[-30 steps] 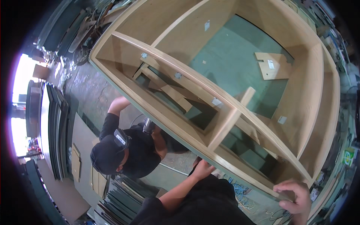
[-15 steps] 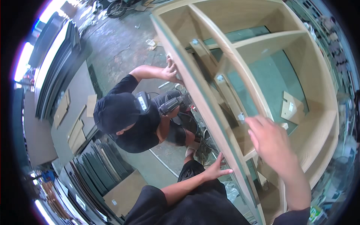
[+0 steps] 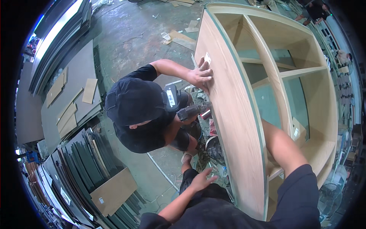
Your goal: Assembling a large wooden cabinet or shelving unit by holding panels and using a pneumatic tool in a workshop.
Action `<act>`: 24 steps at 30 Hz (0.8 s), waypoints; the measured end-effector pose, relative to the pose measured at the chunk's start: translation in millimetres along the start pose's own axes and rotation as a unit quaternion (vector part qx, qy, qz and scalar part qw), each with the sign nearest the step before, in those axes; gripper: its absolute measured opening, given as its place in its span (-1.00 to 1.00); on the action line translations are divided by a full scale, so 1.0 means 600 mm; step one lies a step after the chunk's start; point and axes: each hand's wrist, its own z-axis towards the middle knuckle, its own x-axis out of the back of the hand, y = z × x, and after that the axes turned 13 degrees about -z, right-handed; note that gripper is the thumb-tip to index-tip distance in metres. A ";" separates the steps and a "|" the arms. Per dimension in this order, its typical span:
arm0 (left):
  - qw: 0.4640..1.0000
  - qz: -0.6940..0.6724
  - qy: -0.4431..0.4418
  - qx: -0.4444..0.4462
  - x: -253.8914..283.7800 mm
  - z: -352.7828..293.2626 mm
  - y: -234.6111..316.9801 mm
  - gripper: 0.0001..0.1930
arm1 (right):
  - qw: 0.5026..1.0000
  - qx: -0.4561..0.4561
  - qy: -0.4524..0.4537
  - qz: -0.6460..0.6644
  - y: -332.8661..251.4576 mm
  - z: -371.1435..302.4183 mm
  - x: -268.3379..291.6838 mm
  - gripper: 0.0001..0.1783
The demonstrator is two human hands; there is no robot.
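A large wooden cabinet frame [image 3: 244, 126] with open compartments stands before me, its pale side panel facing left. My right forearm [image 3: 280, 147] reaches over the panel's edge into a compartment; the hand is hidden behind the panel, so what it touches cannot be seen. In front of my body, left of the panel's lower end, my left hand [image 3: 202, 181] hovers with fingers apart, holding nothing. A co-worker in a black cap [image 3: 135, 101] bends beside the panel. One hand of theirs [image 3: 202, 76] lies against it, and the other holds a cordless power drill [image 3: 190, 110] close to its lower edge.
Stacked dark boards [image 3: 91, 160] stand at the lower left, a brown board [image 3: 114, 191] leaning on them. Flat sheets [image 3: 72, 91] with wood offcuts [image 3: 89, 91] lie at the left. Scrap pieces [image 3: 183, 40] are on the floor. A clear-bladed fan [image 3: 331, 191] stands at the right.
The cabinet has tilted, showing more of its side panel. My left hand has come off the panel's edge. My right hand has gone down into the compartment, out of sight.
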 end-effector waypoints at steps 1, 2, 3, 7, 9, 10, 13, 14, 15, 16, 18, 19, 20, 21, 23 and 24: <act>0.999 -0.004 0.032 0.031 0.028 -0.010 -0.019 -0.16 | 1.000 -0.007 0.006 -0.002 -0.004 0.003 -0.004 -0.59; 0.996 -0.008 0.064 0.063 0.053 -0.019 -0.045 -0.20 | 1.000 -0.013 0.012 -0.002 -0.009 0.005 -0.006 -0.59; 0.988 -0.015 0.111 0.111 0.077 -0.029 -0.075 -0.24 | 1.000 -0.018 0.019 -0.001 -0.013 0.007 -0.007 -0.58; 0.951 -0.015 0.262 0.161 0.154 -0.100 -0.124 -0.31 | 0.998 -0.037 0.053 0.006 -0.024 0.003 -0.019 -0.57; 0.933 -0.010 0.296 0.204 0.176 -0.117 -0.161 -0.32 | 0.996 -0.041 0.075 0.008 -0.030 -0.005 -0.012 -0.56; 0.935 -0.007 0.294 0.201 0.181 -0.117 -0.167 -0.32 | 0.995 -0.042 0.088 0.011 -0.033 -0.008 -0.008 -0.56; 0.937 -0.006 0.303 0.173 0.185 -0.119 -0.158 -0.32 | 0.990 -0.050 0.129 0.028 -0.042 -0.031 0.019 -0.55; 0.940 0.001 0.297 0.169 0.189 -0.113 -0.158 -0.32 | 0.988 -0.048 0.145 0.035 -0.046 -0.043 0.035 -0.55; 0.945 0.024 0.277 0.174 0.194 -0.104 -0.158 -0.33 | 0.986 -0.047 0.156 0.039 -0.047 -0.059 0.050 -0.54; 0.948 0.043 0.261 0.175 0.196 -0.091 -0.156 -0.34 | 0.986 -0.037 0.157 0.032 -0.049 -0.075 0.076 -0.54; 0.957 0.047 0.243 0.150 0.193 -0.064 -0.145 -0.35 | 0.991 -0.003 0.131 -0.001 -0.060 -0.121 0.140 -0.43; 0.966 0.054 0.218 0.130 0.191 -0.045 -0.125 -0.36 | 0.983 -0.023 0.169 0.071 -0.025 -0.142 0.122 -0.38; 0.970 0.068 0.203 0.118 0.184 -0.027 -0.105 -0.36 | 0.967 -0.043 0.208 0.141 0.008 -0.170 0.100 -0.33; 0.971 0.063 0.207 0.101 0.185 -0.031 -0.100 -0.37 | 0.965 -0.104 0.036 0.237 -0.064 -0.215 0.192 -0.34; 0.979 0.088 0.173 0.070 0.166 -0.008 -0.055 -0.38 | 0.945 -0.090 0.049 0.311 -0.054 -0.290 0.179 -0.34; 0.982 0.101 0.155 0.041 0.157 -0.006 -0.033 -0.39 | 0.939 -0.087 0.066 0.325 -0.062 -0.333 0.178 -0.33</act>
